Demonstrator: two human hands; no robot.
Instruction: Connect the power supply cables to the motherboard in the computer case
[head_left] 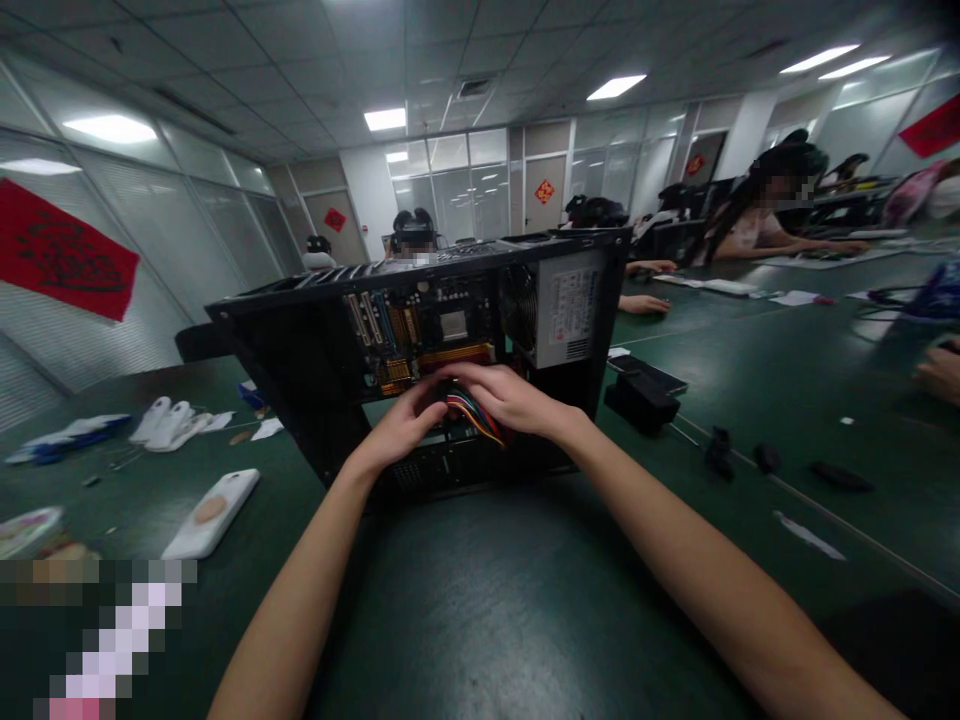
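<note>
An open black computer case (300,340) lies on its side on the dark green table (525,600), its motherboard (420,335) and grey power supply (574,305) facing me. Both my hands reach into its lower opening. My left hand (405,420) is curled, fingers closed near a bundle of coloured wires (474,415). My right hand (502,395) lies over the same bundle with fingers bent round it. The wire ends are hidden under the hands.
A white phone (214,512) lies at the left, white gloves (169,422) behind it. Black parts (645,392) and small pieces (720,450) sit right of the case. Other people (772,215) work at the far right and behind; another hand (941,372) shows at the right edge.
</note>
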